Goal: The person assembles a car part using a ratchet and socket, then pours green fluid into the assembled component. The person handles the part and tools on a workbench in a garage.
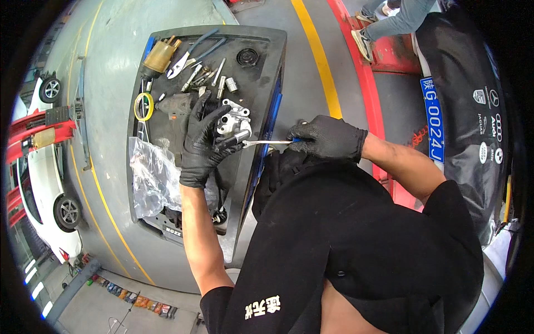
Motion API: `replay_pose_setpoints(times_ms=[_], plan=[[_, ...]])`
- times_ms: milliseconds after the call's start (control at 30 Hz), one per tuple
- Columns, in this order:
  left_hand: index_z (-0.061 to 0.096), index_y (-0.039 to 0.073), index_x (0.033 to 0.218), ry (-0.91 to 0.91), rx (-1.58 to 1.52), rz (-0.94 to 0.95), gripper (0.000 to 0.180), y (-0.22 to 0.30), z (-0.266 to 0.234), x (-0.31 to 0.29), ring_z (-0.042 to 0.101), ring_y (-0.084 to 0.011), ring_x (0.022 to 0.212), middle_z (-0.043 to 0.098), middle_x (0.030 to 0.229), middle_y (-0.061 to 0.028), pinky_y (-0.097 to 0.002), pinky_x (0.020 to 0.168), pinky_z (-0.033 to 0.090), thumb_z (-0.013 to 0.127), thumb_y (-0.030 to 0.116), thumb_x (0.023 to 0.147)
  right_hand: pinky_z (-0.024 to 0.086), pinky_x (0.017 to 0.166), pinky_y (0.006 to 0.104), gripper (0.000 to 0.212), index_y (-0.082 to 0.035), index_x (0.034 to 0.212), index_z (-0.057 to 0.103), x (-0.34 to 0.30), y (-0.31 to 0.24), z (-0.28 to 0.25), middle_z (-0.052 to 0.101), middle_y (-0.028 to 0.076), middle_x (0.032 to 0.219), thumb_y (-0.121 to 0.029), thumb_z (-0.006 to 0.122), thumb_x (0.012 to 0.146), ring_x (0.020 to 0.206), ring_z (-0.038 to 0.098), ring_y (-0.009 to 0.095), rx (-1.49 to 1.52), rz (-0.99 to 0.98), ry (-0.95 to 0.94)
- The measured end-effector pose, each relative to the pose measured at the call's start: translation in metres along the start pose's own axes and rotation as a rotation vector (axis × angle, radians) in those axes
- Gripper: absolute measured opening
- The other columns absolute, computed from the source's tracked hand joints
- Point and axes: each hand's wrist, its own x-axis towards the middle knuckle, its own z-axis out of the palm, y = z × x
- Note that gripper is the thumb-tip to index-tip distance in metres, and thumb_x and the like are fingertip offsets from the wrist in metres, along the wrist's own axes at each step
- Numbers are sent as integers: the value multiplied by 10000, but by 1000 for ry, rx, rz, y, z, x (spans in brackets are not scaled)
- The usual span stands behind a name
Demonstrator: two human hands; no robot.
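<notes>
A silver aluminium casting [236, 118] with round bores lies near the right edge of the cart top. My left hand [200, 136], in a black glove, reaches around its left side, fingers on the far side and thumb along the near side. My right hand [331, 138], also gloved, closes around the blue handle of a slim silver tool [270, 142]. The tool's tip meets my left thumb beside the casting; its exact kind is hard to make out. Just left of my left hand lies a power drill [173, 104], partly hidden.
The cart [261, 39] also carries blue-handled pliers [179, 65], several sockets [231, 84], an amber canister [161, 54], yellow tape [144, 107] and a plastic bag [150, 181]. Another person's legs [395, 25] are at the upper right, by a red lift. White cars [44, 195] stand far left.
</notes>
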Motion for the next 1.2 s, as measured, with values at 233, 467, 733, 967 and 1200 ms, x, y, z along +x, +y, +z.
replay_pose_setpoints(times_ms=[233,467,733,967,1200], plan=[[636,85,1295,5,1,-87,763,1,4,-8,510,-306,1333,434,1499,-161,-397,1112,453,908,-8,589,507,781,523,346,-54,1020,670,7,-22,-23,667,224,893,-384,580,968,897,657,426,-109,32,-53],[634,98,1301,10,-88,-249,772,-5,7,-16,495,-346,1349,472,1475,-187,-428,1140,406,926,57,587,496,794,528,291,-15,929,649,18,-46,-48,665,239,859,-291,563,961,879,645,445,-299,-9,-150],[563,85,1385,-7,-6,-57,792,6,4,-12,488,-227,1348,506,1449,-95,-376,1118,454,864,-51,666,601,741,453,182,-1,878,771,60,-99,-74,744,204,929,-146,670,836,841,725,362,-994,-356,-535],[608,93,1319,22,27,-31,796,4,4,-8,491,-321,1350,484,1452,-164,-417,1114,442,904,-5,587,563,712,489,238,52,883,741,88,-111,-75,702,262,845,-156,644,821,799,712,387,-902,-291,-646],[647,64,1238,49,66,12,750,2,4,-5,526,-370,1309,515,1399,-213,-440,1095,448,932,28,545,564,710,512,234,35,876,713,52,-97,-72,663,261,761,-181,627,855,806,699,428,-892,-415,-438]])
